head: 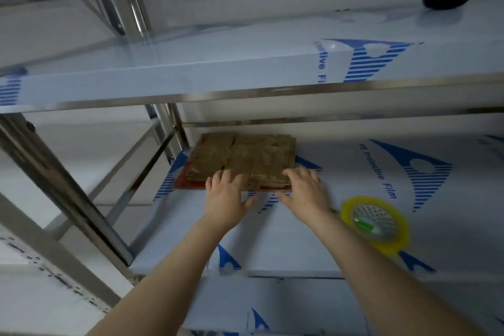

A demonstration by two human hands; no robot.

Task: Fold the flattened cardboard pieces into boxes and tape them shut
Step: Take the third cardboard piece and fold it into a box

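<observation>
Left hand (226, 195) and right hand (306, 191): fingers spread and fairly straight, tips on the near edge of the flattened cardboard stack (245, 158); no pinch visible. Stack lies flat on a red sheet (188, 185), far left on the lower shelf (354, 248). Tape roll (375, 224) sits just right of the right wrist. Risk: the glossy stack may slide on the slick protective film, and the overhanging upper shelf (191, 82) could cramp a lift. Steel rack post (68, 185) at left.
</observation>
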